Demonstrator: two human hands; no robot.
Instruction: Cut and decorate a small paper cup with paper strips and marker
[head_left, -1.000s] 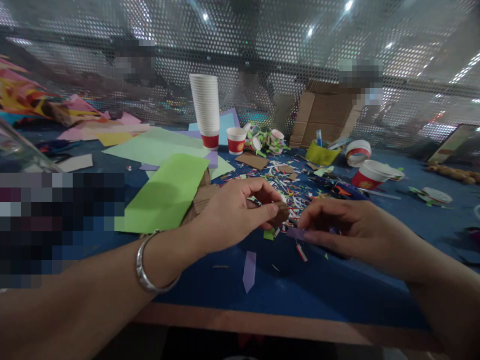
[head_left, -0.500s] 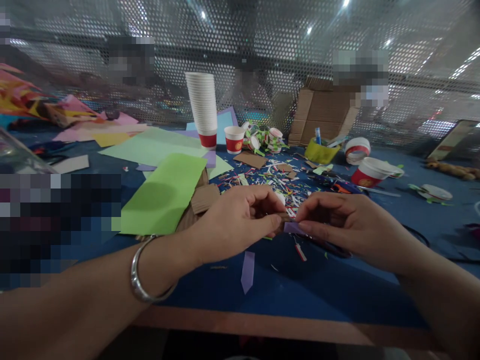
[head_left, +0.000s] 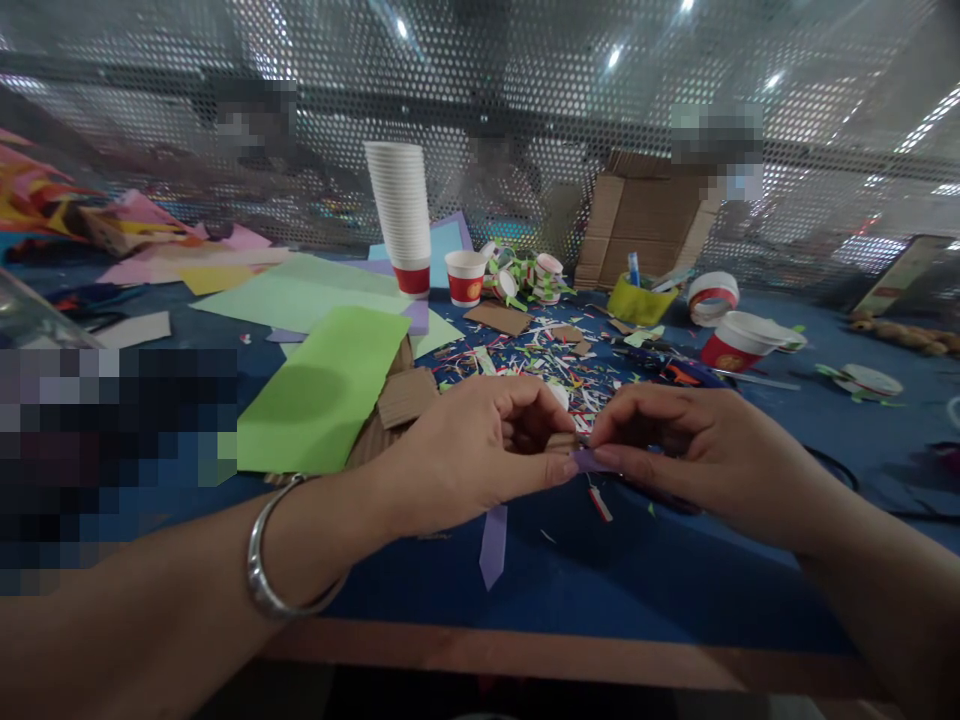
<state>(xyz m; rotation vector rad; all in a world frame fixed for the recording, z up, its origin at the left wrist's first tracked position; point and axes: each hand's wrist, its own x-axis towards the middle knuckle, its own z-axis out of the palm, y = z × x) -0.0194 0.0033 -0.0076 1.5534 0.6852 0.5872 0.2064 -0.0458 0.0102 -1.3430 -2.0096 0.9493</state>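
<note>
My left hand (head_left: 480, 445) is closed in a pinch on a small brown cardboard piece (head_left: 561, 441) just above the blue table (head_left: 637, 570). My right hand (head_left: 694, 450) meets it fingertip to fingertip, pinching a small purple paper piece (head_left: 586, 460) against the cardboard. A silver bangle (head_left: 262, 560) sits on my left wrist. A loose purple paper strip (head_left: 493, 545) lies on the table below my hands. Colourful paper scraps (head_left: 555, 365) are scattered just beyond my fingers.
A green paper sheet (head_left: 326, 390) lies over corrugated cardboard (head_left: 405, 397) to the left. Behind stand a tall stack of paper cups (head_left: 400, 215), a single red-and-white cup (head_left: 463, 277), a yellow-green holder (head_left: 637, 300), tipped cups (head_left: 739, 342), a cardboard box (head_left: 645, 220) and a perforated metal screen (head_left: 525, 120).
My two hands have come together. The right hand moved left with the purple piece until it touched the cardboard piece held in the left hand.
</note>
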